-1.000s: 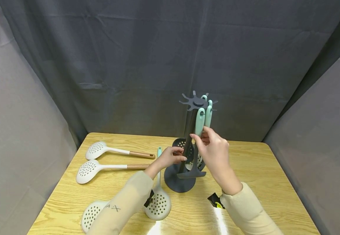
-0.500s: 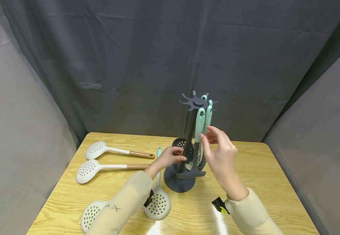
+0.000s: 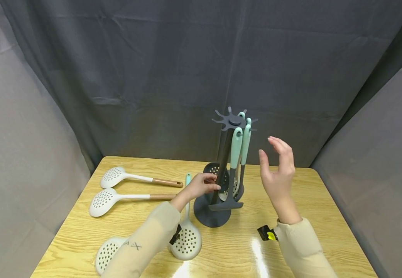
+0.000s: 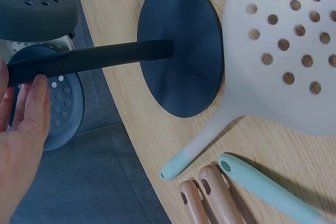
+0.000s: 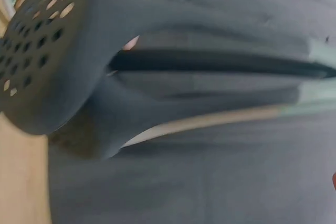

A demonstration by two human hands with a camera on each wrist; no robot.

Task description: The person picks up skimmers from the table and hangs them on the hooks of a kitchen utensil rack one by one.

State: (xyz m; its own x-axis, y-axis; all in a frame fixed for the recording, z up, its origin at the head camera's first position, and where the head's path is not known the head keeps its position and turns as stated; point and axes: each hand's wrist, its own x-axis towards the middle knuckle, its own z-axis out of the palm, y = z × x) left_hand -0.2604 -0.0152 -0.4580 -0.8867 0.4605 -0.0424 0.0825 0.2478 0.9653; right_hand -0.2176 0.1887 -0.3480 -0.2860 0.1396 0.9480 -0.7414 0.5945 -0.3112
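Note:
A dark rack with a hooked top (image 3: 235, 122) and a round base (image 3: 212, 214) stands on the table. My left hand (image 3: 201, 186) grips its pole; the left wrist view shows the fingers (image 4: 34, 103) around the pole (image 4: 118, 55). Several mint-handled utensils hang from the hooks, the nearest by its handle (image 3: 236, 148) with a dark head (image 3: 226, 205) low beside the pole. To the right of the rack, my right hand (image 3: 280, 173) is raised, fingers spread from the thumb, holding nothing. The right wrist view shows a dark perforated head (image 5: 47, 51) close up.
Two white perforated skimmers (image 3: 113, 177) with wooden handles lie at the table's left. A white skimmer (image 3: 187, 243) with a mint handle lies in front of the rack; another white perforated head (image 3: 106, 253) is partly under the left sleeve. Grey curtains (image 3: 173, 77) surround the table (image 3: 312, 216).
My right hand has let go of the nearest mint handle and moved right, away from the rack, its fingers spreading. The left hand has stayed on the pole.

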